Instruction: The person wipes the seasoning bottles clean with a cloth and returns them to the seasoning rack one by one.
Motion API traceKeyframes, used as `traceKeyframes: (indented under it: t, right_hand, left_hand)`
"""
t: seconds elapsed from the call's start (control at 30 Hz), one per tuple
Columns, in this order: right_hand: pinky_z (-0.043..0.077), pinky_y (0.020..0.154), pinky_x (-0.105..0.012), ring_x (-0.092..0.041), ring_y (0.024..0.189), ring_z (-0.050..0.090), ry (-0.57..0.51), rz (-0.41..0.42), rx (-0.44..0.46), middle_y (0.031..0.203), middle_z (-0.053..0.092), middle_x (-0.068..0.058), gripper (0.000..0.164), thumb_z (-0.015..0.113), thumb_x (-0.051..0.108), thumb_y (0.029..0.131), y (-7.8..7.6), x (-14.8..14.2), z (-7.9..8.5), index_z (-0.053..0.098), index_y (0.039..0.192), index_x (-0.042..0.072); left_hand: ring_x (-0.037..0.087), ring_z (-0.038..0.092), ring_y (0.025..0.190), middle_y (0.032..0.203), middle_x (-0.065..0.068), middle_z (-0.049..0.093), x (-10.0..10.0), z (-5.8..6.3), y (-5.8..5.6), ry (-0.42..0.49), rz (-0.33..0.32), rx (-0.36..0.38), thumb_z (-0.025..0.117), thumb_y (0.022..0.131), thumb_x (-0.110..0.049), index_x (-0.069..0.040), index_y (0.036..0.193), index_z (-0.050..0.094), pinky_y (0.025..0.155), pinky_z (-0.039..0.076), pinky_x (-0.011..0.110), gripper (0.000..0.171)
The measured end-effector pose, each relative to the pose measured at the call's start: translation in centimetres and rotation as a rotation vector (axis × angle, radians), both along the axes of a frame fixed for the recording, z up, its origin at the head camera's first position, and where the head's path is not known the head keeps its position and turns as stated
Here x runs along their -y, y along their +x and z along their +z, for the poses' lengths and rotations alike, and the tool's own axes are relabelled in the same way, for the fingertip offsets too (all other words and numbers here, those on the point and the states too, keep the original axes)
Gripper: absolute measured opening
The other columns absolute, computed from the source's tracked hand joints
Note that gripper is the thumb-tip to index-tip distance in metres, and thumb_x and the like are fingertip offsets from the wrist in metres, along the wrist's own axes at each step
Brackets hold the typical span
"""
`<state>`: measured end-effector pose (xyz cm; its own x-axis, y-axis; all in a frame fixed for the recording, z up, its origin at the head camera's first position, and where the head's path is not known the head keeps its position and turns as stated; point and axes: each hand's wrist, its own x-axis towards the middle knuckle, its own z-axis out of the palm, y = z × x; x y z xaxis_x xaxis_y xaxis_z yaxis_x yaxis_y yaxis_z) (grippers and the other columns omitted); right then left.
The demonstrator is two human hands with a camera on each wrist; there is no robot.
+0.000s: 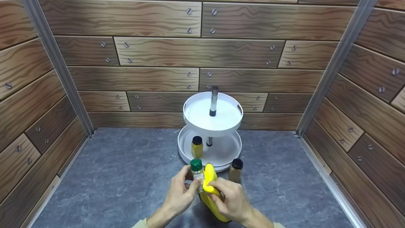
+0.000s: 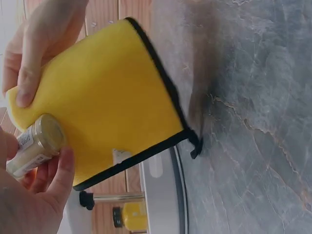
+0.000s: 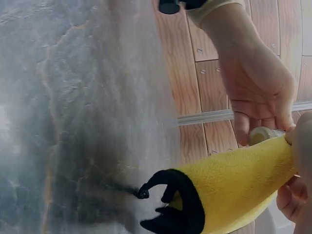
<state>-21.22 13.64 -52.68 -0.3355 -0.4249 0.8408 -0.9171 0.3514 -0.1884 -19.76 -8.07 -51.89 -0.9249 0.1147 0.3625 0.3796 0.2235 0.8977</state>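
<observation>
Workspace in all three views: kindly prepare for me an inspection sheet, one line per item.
Surface: grey marble-patterned tabletop.
Job's things: clear jar with green cap and white label; yellow cloth with black edging.
Clutter: black-capped jar with yellow contents on the lower tray of a white two-tier round stand; black-capped jar with brown contents near the stand.
Hands: left hand holds the green-capped jar; right hand pinches the cloth.
Cables: nothing seen.
Surroundings: wood-plank-patterned walls, grey corner posts.

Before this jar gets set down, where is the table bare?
Bare table lies between the stand and left wall, and between the brown bottle and right wall. Crowded: in front of the stand, with left hand, right hand, green-capped jar and yellow cloth.
</observation>
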Motion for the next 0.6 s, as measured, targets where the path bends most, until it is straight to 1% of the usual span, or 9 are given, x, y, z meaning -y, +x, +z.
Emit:
traceKeyframes:
  t: [0.13, 0.3, 0.43, 0.53, 0.6]
  right_hand:
    - [0.046, 0.064, -0.007, -0.002, 0.066, 0.054, -0.018, -0.012, 0.004, 0.082, 0.067, 0.004, 0.031, 0.086, 0.000, 0.085, 0.1, 0.2, 0.0, 0.077, 0.111, 0.013]
    - [0.045, 0.061, -0.008, -0.002, 0.065, 0.053, -0.087, -0.043, 0.013, 0.080, 0.068, 0.003, 0.028, 0.086, -0.002, 0.086, 0.1, 0.7, 0.7, 0.077, 0.109, 0.012]
    - [0.046, 0.059, -0.009, -0.004, 0.065, 0.054, -0.135, -0.064, 0.005, 0.082, 0.070, 0.000, 0.029, 0.084, -0.004, 0.084, -0.2, 0.8, 1.4, 0.078, 0.109, 0.010]
    - [0.050, 0.061, -0.012, -0.007, 0.067, 0.059, -0.152, -0.084, -0.033, 0.086, 0.075, -0.002, 0.031, 0.084, -0.005, 0.082, -0.6, 0.7, 1.9, 0.079, 0.110, 0.008]
    - [0.053, 0.062, -0.014, -0.009, 0.068, 0.062, -0.158, -0.089, -0.047, 0.089, 0.077, -0.003, 0.032, 0.084, -0.005, 0.081, -0.8, 0.6, 2.2, 0.079, 0.110, 0.007]
  left_hand:
    - [0.014, 0.077, 0.101, 0.116, 0.009, 0.079, -0.1, 0.2, 0.0, -0.018, 0.016, 0.005, 0.071, 0.109, -0.016, -0.011, 0.140, 0.068, 0.078, 0.069, 0.027, 0.032]
    - [0.010, 0.075, 0.096, 0.116, 0.008, 0.079, -0.4, 0.3, 0.2, -0.044, 0.018, 0.003, 0.071, 0.110, -0.018, -0.012, 0.140, 0.068, 0.075, 0.068, 0.028, 0.031]
    - [0.009, 0.074, 0.094, 0.113, 0.008, 0.079, -0.5, 0.1, 0.3, -0.056, -0.022, 0.009, 0.070, 0.110, -0.020, -0.014, 0.141, 0.069, 0.074, 0.067, 0.026, 0.031]
    - [0.009, 0.074, 0.094, 0.111, 0.008, 0.078, -0.6, -0.2, 0.4, -0.054, -0.066, 0.021, 0.071, 0.109, -0.019, -0.014, 0.139, 0.070, 0.073, 0.067, 0.025, 0.030]
    - [0.009, 0.074, 0.094, 0.111, 0.008, 0.078, -0.7, -0.3, 0.5, -0.050, -0.082, 0.025, 0.071, 0.108, -0.017, -0.014, 0.137, 0.070, 0.073, 0.067, 0.025, 0.029]
